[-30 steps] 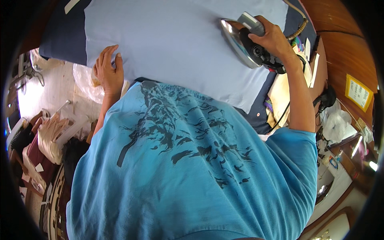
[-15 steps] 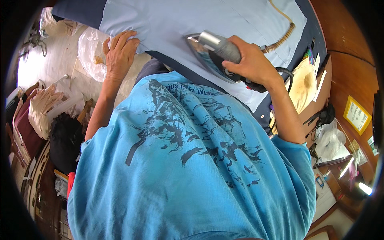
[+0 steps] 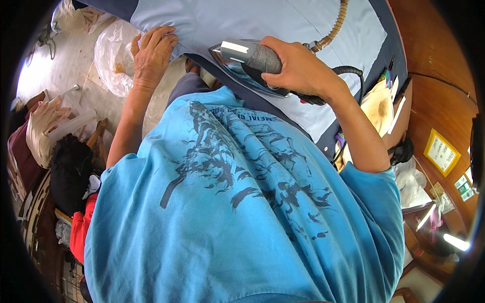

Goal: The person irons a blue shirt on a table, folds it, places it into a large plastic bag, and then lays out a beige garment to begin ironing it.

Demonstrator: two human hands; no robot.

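Iron (image 3: 250, 55), grey-handled, hose-fed: gripped by the handle in the closed right hand (image 3: 300, 68), positioned at the near edge of the light-blue cloth (image 3: 217, 20). Cloth: spread over a navy covering (image 3: 378, 88); its near-left edge is touched by the bent fingers of the left hand (image 3: 152, 58); whether it is pinched cannot be told. Clear plastic bag (image 3: 108, 53): seen on the floor, left; a small brownish patch is seen within or through it. Whitish plastic bag (image 3: 410, 184): placed at right; contents cannot be made out.
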